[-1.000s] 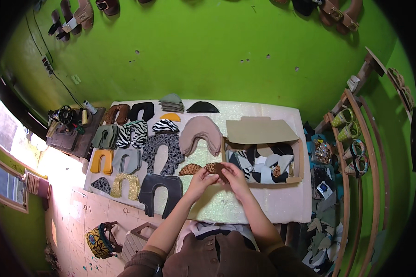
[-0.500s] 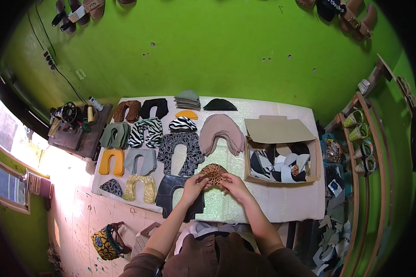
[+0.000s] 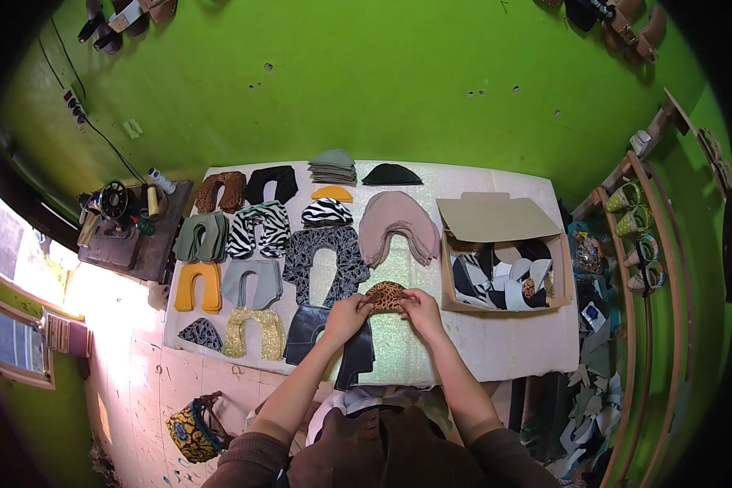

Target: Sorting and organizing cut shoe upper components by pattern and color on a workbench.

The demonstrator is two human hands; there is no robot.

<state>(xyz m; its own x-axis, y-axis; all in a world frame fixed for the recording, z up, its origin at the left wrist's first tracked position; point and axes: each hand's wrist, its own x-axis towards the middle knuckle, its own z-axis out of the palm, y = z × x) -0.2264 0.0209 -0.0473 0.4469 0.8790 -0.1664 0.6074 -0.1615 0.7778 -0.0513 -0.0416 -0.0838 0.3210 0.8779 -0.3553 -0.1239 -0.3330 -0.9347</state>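
Observation:
Over the front middle of the table I hold a leopard-print curved fabric piece [image 3: 388, 298], its rounded edge facing away from me. My left hand [image 3: 348, 318] pinches its left end, fingers closed. At the right end, my right hand [image 3: 422, 314] grips it between thumb and fingers. Whether it is one layer or several I cannot tell. Beside my left wrist lie black U-shaped pieces [image 3: 358, 358], partly under my forearm. Just beyond my hands are a dark patterned U-shaped stack [image 3: 298, 268] and a dusty-pink U-shaped stack [image 3: 389, 213].
An open cardboard box [image 3: 506, 307] of mixed cut pieces stands on the table's right. Leftward lie yellow [image 3: 185, 285], zebra-print [image 3: 240, 236] and glittery gold [image 3: 244, 321] U-shaped pieces. A sewing machine [image 3: 118, 213] stands at far left; a wooden shoe rack [image 3: 667, 325] is at right.
The view has shifted slightly. Both hands keep hold of the leopard-print piece, and my right fingers have moved a little farther up its side. A leopard-print patch now shows plainly in the box.

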